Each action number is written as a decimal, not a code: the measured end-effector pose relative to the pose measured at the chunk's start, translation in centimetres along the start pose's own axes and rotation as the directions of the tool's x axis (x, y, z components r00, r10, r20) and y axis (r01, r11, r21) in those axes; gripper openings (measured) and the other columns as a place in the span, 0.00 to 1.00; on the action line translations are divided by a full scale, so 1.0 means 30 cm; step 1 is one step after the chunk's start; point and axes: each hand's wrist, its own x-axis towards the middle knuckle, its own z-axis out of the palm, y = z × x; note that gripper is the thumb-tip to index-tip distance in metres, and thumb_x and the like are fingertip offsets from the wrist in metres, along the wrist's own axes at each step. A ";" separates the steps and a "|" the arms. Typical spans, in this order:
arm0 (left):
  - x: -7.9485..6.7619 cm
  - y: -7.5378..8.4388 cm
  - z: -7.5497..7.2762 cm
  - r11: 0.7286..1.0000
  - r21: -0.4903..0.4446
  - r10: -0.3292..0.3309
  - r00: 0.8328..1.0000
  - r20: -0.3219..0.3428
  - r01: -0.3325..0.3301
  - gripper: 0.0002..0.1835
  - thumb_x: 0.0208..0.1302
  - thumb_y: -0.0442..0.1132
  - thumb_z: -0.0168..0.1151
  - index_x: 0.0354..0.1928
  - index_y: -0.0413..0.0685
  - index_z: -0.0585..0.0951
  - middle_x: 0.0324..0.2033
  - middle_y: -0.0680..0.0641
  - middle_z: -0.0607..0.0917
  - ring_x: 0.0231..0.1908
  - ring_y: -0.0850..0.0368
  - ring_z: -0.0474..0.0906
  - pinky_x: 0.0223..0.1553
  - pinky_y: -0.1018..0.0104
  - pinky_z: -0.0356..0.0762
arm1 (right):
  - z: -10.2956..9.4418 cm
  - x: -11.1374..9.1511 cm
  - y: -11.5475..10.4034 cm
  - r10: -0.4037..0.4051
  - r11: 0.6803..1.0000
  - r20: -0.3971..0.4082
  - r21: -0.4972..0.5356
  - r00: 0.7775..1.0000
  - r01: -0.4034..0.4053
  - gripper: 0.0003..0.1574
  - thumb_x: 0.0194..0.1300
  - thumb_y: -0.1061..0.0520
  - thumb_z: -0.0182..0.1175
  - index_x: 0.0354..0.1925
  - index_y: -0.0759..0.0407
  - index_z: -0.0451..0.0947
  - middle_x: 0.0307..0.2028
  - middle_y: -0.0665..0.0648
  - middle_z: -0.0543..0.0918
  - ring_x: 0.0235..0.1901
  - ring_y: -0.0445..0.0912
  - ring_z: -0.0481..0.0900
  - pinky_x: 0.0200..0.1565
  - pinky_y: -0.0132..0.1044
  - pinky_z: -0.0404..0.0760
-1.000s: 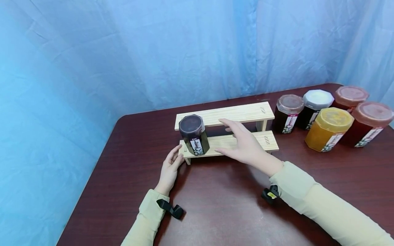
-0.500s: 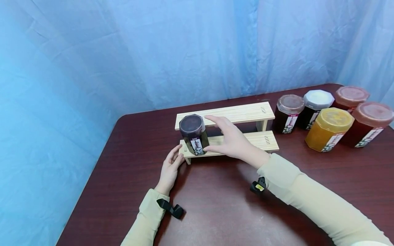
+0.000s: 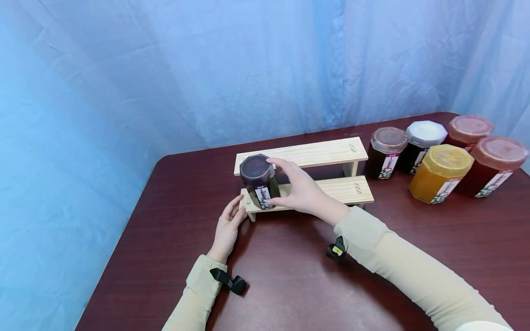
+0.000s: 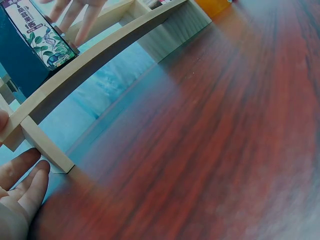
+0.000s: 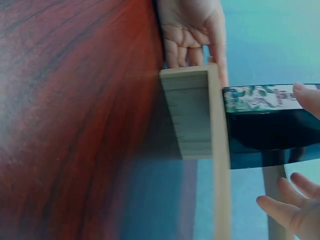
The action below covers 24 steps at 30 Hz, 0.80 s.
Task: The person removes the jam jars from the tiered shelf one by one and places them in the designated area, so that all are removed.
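A dark octagonal jar (image 3: 257, 174) with a purple lid and printed label stands upright at the left end of the lower board of a pale wooden two-tier rack (image 3: 323, 188). My right hand (image 3: 304, 188) reaches round the jar's right side, thumb at the label and index finger by the lid. In the right wrist view, several spread fingers (image 5: 282, 210) show a gap from the dark jar wall (image 5: 270, 135). My left hand (image 3: 225, 230) rests against the lower board's left end. In the left wrist view its fingertips (image 4: 35, 160) lie by the rack's leg (image 4: 47, 142).
Right of the rack stand several more jars: a dark one (image 3: 387, 154), a white-lidded one (image 3: 422, 145), a yellow one (image 3: 440, 174) and reddish ones (image 3: 492, 165). The reddish-brown table (image 3: 290, 285) ends at a blue curtain (image 3: 248, 78) behind.
My right hand has moved left, from the middle of the rack up to the jar, its thumb now in front of the label. The left hand and the jar keep their places.
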 end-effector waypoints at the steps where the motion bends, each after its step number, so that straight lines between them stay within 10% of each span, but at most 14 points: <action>1: 0.000 0.000 0.000 1.000 -0.002 -0.001 1.000 0.000 0.001 0.23 0.71 0.34 0.49 0.67 0.39 0.65 0.65 0.37 0.68 0.49 0.72 0.73 0.55 0.72 0.73 | 0.006 -0.001 0.002 -0.001 1.000 -0.001 0.005 1.000 0.001 0.58 0.43 0.53 0.77 0.68 0.52 0.57 0.60 0.61 0.70 0.60 0.54 0.68 0.60 0.52 0.69; 24: -0.007 0.003 0.004 1.000 -0.014 0.009 1.000 -0.001 -0.009 0.23 0.71 0.34 0.50 0.67 0.41 0.66 0.63 0.38 0.70 0.48 0.71 0.73 0.53 0.73 0.73 | 0.135 -0.006 0.010 0.020 0.998 -0.183 0.060 0.983 -0.009 0.60 0.45 0.56 0.76 0.67 0.49 0.49 0.59 0.65 0.69 0.58 0.56 0.71 0.56 0.52 0.73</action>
